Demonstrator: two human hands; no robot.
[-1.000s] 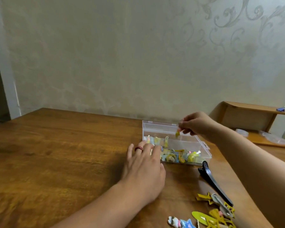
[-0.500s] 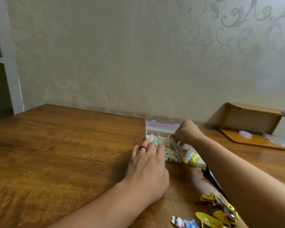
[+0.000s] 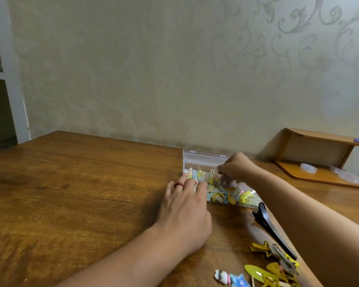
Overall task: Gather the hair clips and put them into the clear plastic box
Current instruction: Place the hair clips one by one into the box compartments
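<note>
nearest, at the right edge, loose hair clips (image 3: 274, 266) of flat yellow plastic are left waiting beside a long black clip (image 3: 272, 226). farther off, the clear plastic box (image 3: 205, 160) is steadied by the flat, relaxed left hand (image 3: 184, 212), while a small clip is pinched over it by the right hand (image 3: 236, 167).

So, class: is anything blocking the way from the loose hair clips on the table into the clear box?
Nothing visible does. The clear plastic box has its lid up, and the black clip and yellow clips lie near it on bare table.
</note>
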